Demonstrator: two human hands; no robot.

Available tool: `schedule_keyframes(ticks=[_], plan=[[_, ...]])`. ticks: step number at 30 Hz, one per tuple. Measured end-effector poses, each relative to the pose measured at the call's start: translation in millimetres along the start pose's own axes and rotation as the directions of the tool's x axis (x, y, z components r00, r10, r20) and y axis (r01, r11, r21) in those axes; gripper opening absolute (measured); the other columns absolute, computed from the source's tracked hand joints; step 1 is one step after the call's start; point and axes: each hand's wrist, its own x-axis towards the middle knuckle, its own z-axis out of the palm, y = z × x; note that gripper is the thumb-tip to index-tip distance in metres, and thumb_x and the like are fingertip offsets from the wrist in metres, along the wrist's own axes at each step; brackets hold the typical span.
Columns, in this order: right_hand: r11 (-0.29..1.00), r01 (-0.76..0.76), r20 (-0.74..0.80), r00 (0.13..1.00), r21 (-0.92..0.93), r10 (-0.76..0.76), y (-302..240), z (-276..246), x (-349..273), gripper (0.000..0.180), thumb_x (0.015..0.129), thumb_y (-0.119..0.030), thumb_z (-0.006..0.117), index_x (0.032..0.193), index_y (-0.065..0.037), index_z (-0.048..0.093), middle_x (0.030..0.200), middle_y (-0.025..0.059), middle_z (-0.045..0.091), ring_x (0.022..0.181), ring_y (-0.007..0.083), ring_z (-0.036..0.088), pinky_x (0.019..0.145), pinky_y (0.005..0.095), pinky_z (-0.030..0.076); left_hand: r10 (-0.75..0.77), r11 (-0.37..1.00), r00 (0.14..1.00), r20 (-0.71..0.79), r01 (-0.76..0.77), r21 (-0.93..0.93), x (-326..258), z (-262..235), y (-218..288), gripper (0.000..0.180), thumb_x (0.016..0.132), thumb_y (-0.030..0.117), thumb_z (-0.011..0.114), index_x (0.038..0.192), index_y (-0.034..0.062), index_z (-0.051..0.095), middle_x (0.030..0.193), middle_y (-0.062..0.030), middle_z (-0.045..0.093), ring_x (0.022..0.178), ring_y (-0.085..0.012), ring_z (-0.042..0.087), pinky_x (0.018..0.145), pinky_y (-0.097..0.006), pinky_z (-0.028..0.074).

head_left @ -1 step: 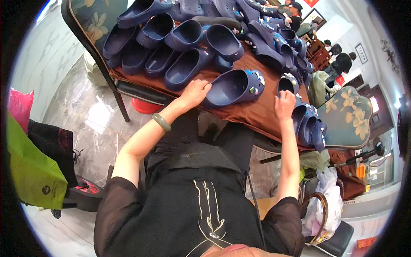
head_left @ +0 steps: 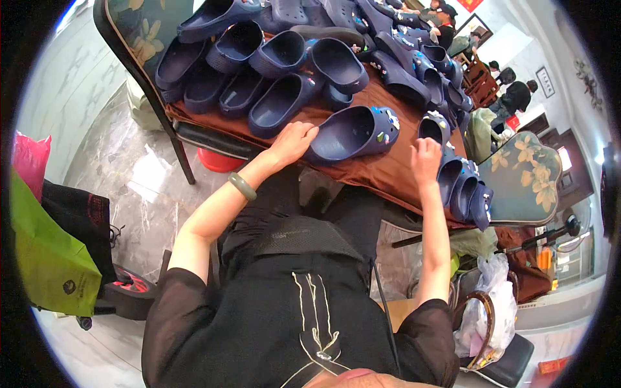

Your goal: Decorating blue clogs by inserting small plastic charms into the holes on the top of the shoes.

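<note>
A dark blue clog [head_left: 346, 134] with colourful charms on its toe lies sideways near the front of the brown-covered table [head_left: 372, 171]. My left hand [head_left: 294, 141], with a green bangle on its wrist, is closed at the clog's heel; its thumb is partly hidden. To the right of that clog is my right hand [head_left: 425, 160], fingers bent together, just in front of another charm-decorated clog [head_left: 435, 127]. Anything small between those fingers is too small to make out. A row of decorated clogs [head_left: 462, 187] runs down beside my right hand.
Plain blue clogs [head_left: 278, 103] are heaped at the back left, decorated ones [head_left: 404, 74] at the back right. Floral chair backs [head_left: 524, 178] stand at the table's ends. A green bag [head_left: 55, 252] is at left, a white plastic bag [head_left: 488, 304] at right. People work in the background.
My right hand has shifted slightly left and down, a little away from the decorated clog behind it. My left hand stays at the heel of the clog, almost unmoved.
</note>
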Motion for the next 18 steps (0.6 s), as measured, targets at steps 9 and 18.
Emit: schedule_keyframes(ticks=[9, 18], plan=[[0.826, 0.003, 0.081, 0.995, 0.563, -0.058, -128.7, -32.8, -63.5, 0.007, 0.082, -0.01, 0.06, 0.08, -0.006, 0.055, 0.07, 0.0119, 0.058, 0.065, 0.0291, 0.059, 0.055, 0.0386, 0.047, -0.199, 0.925, 0.978, -0.07, 0.163, -0.342, -87.6, -19.7, -34.6, 0.035, 0.092, 0.026, 0.054, 0.071, -0.0011, 0.058, 0.061, -0.0036, 0.054, 0.059, -0.0091, 0.049, 0.056, -0.026, 0.04], [0.752, -0.007, 0.088, 0.994, 0.659, -0.068, -146.6, -16.8, -84.5, 0.008, 0.078, -0.01, 0.065, 0.08, -0.005, 0.059, 0.072, 0.0122, 0.061, 0.066, 0.029, 0.061, 0.057, 0.0367, 0.049, -0.11, 0.971, 0.994, -0.023, 0.102, -0.217, -99.7, -5.2, -36.8, 0.034, 0.089, 0.026, 0.059, 0.067, -0.0001, 0.06, 0.055, -0.0023, 0.051, 0.055, -0.0078, 0.048, 0.051, -0.026, 0.038]])
